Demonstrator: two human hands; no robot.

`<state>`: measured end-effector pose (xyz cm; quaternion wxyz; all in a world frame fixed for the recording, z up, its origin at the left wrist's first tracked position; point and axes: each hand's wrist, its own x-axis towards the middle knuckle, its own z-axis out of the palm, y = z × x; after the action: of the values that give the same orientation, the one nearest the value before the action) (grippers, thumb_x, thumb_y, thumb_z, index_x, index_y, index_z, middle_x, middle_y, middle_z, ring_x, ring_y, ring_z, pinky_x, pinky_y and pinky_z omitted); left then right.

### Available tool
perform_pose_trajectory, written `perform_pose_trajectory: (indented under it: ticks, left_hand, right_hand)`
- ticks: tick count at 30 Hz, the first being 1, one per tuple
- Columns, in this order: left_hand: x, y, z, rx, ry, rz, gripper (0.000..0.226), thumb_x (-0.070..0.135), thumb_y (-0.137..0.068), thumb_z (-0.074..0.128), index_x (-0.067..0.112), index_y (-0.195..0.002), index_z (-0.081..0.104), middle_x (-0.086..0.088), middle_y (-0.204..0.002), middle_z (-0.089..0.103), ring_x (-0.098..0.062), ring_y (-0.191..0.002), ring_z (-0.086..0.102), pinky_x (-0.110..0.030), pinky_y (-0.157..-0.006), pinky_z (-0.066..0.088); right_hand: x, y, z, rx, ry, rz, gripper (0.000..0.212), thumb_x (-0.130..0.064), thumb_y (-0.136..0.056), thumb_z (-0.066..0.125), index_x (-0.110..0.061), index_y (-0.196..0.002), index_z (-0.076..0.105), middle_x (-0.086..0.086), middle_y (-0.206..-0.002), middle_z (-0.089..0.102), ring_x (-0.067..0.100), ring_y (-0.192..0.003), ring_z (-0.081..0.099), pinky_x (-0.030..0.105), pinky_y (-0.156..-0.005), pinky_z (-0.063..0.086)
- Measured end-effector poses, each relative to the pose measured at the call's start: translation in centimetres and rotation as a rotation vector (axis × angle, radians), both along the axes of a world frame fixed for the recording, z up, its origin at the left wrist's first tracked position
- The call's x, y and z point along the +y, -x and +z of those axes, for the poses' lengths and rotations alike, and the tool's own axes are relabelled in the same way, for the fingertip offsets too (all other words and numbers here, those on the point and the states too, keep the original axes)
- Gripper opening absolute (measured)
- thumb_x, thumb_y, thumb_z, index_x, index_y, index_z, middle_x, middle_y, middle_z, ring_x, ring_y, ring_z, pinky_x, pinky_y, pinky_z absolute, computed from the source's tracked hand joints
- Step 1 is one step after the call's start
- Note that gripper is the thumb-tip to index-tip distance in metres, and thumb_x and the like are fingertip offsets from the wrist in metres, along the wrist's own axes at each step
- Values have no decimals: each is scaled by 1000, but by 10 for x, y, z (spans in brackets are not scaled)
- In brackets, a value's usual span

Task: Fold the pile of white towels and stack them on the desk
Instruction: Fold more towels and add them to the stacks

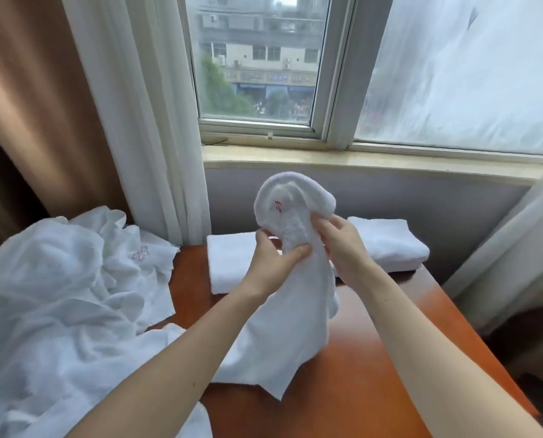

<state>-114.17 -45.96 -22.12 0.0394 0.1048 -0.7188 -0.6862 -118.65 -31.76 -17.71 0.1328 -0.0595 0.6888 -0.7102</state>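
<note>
White towel [292, 295] over wooden desk [374, 343], left hand [270, 263] fingers [298, 251] curled round it, right hand [343, 248] fingers [320, 223] pinching it

Hotel-like room: wooden desk [374, 343], curtained window [257, 74], heaped white towels [58, 279].

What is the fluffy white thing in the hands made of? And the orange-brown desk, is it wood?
The towel looks like soft terry cloth, probably cotton: it is nubbly, matte and droops in loose folds. The desk looks like wood or wood veneer, reddish-brown with a smooth, varnished-looking sheen that catches the window light. I cannot tell which of the two it is.
</note>
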Motion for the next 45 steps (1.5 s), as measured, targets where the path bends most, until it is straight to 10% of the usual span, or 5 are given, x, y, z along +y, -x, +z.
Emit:
perform_pose_trajectory:
  ticks: [14, 22, 30, 36, 45]
  left_hand:
    - [57, -18, -75, -554, 123, 125, 101, 37, -77, 81, 11, -145, 12, -3, -136, 38, -17, -116, 47, -32, -93, 48]
    - [59, 7, -13, 121, 254, 295, 51, 41, -86, 42, 29, -136, 47, 12, -141, 45, 4, -126, 39, 0, -97, 27]
    - [70, 19, -4, 132, 224, 16, 66, -2, -72, 29, 40, -105, 69, 10, -126, 64, 5, -121, 54, -6, -91, 40]
    - [80, 19, -7, 88, 279, -11, 30, 17, -75, 44, 43, -79, 61, 14, -130, 56, -3, -129, 47, -30, -104, 41]
    - [82, 20, -24, 88, 367, 214, 2, 30, -92, 50, 30, -91, 48, 12, -84, 54, -4, -70, 49, -28, -70, 44]
  right_hand:
    - [62, 20, -102, -24, -253, 183, 21, -21, -99, 58, -8, -92, 73, -2, -78, 70, 10, -75, 65, 27, -74, 56]
    - [73, 36, -47, 165, -252, 488, 20, -7, -99, 48, 3, -115, 54, 24, -110, 61, 40, -96, 59, 55, -80, 47]
    - [92, 44, -29, 53, -323, 737, 25, -8, -93, 48, -11, -91, 72, -5, -72, 59, 5, -61, 53, 15, -53, 41]
    - [105, 57, -34, 22, -212, 721, 26, -12, -95, 53, -18, -102, 77, 0, -85, 72, 8, -73, 66, 17, -62, 49]
    - [110, 63, -50, -41, -200, 593, 12, -36, -85, 75, -31, -82, 64, -6, -82, 72, 9, -63, 62, 19, -47, 40]
